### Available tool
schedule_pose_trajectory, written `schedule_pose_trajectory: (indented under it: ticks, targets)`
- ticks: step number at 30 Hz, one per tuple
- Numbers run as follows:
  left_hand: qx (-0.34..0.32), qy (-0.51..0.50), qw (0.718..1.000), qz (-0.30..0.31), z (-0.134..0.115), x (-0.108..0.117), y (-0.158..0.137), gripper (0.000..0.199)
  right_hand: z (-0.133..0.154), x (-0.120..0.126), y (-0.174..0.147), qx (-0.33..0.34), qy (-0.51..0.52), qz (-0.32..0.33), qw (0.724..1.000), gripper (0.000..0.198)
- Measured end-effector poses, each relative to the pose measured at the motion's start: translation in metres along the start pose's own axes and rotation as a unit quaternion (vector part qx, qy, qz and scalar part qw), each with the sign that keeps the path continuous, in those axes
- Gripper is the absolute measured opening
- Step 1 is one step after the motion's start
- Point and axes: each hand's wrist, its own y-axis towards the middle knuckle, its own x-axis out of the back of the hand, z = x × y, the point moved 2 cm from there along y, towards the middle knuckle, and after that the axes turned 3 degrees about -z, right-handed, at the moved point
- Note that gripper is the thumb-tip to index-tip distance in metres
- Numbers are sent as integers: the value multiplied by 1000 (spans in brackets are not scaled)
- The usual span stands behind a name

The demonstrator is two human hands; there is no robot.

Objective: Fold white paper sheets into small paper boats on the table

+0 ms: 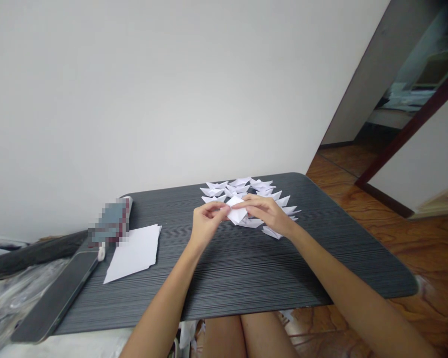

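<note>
Folded paper (237, 214) held over desk (224, 288), gripped in fingers of left hand (205, 220) and right hand (269, 211) both; boats (251, 223) clustered close by, sheets (134, 253) well apart leftward.

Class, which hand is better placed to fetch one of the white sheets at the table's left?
Probably the left hand: it is nearer the white sheets; the right hand is farther across. Both touch the folded paper.
</note>
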Motion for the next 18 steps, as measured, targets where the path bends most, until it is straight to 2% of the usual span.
schedule_pose_trajectory:
  ticks: [5, 9, 15, 18]
  targets:
    - [-35, 20, 999, 9, 4, -8, -3, 21, -14, -3, 3, -91, 87, -44, 991, 43]
    - [-11, 5, 1000, 27, 9, -12, -5, 35, -25, -2, 3, -159, 130, -27, 978, 35]
    - [2, 39, 999, 13, 15, -11, -5, 30, -28, 2, 3, -182, 151, -64, 970, 28]
    - [9, 46, 999, 20, 15, -12, -5, 30, -27, 3, 4, -177, 153, -59, 970, 27]
